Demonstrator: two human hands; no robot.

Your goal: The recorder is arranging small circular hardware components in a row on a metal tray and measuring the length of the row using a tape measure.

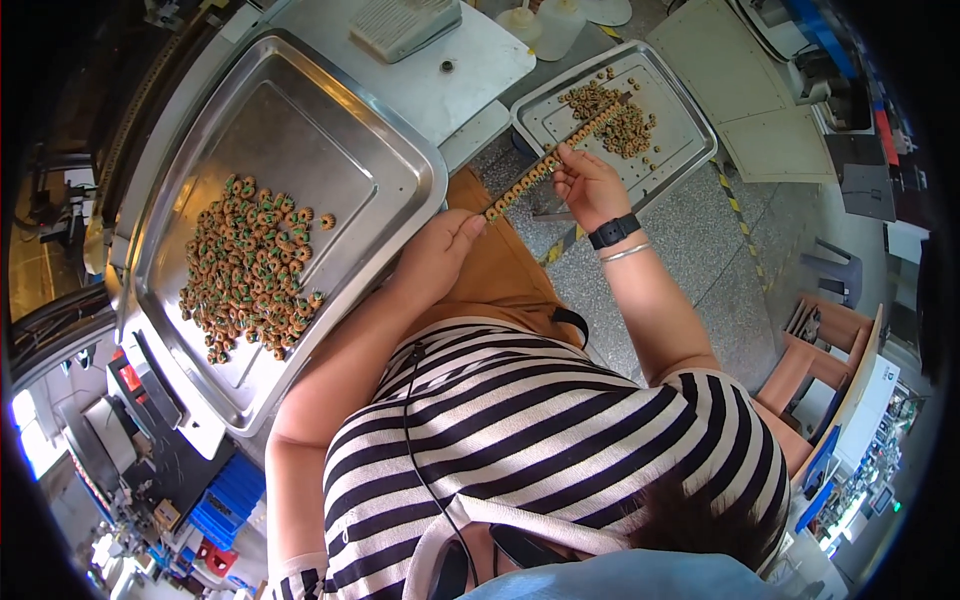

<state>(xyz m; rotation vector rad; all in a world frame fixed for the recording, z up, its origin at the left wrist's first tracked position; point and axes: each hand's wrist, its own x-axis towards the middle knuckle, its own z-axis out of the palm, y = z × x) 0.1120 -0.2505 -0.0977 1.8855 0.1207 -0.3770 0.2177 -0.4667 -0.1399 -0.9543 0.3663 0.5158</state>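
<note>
A long thin rod strung with small copper-brown and green rings [527, 182] slants from my lap toward the far right. My left hand [440, 252] is closed on its near end, with the thumb along it. Farther up, my right hand [590, 183] pinches the rod between thumb and fingers. The rod's far end reaches over a metal tray [686, 124] that holds a pile of similar rings [628, 132]. To the left, a larger metal tray [320, 130] holds a bigger heap of loose ridged brown and green rings [245, 270].
Beyond the large tray is a white tabletop [480, 75] with a grey box-like device [405, 25] on it. White plastic bottles [555, 25] stand at the far edge. Beige cabinets [720, 90] are at the right, and a grey stool [835, 270] stands on the speckled floor.
</note>
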